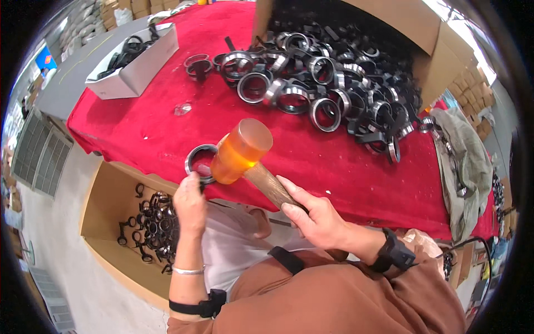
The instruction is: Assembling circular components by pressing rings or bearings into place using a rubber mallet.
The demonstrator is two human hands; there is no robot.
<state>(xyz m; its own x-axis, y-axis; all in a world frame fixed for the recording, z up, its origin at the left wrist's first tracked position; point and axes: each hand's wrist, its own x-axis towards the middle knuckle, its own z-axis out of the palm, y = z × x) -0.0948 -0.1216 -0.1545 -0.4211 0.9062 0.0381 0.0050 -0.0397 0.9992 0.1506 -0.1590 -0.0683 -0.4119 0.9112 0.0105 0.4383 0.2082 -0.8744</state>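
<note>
A black-and-silver ring point(189, 162) is kept at the near edge of the bench point(130, 125), toward its left corner, where it is gripped at its near side by the closed fingers of the left hand point(191, 207), apparently so that it is steadied against the red cloth. A mallet point(243, 149) with an amber head is held tilted over the ring's right side, its wooden handle point(272, 186) wrapped by the closed right hand point(320, 217); whether the ring is touched by the head cannot be told.

Toward the far edge, similar rings are heaped in a pile point(325, 75), spilled from a cardboard box point(389, 15) whose mouth is turned toward the person, presumably so that pieces can be drawn out easily. More black parts are held in a white box point(133, 83) at the left edge. Below the near edge, more rings are gathered in an open carton point(103, 192), placed, it seems, within the left hand's reach. At the right edge, a grey-green cloth point(459, 167) is draped.
</note>
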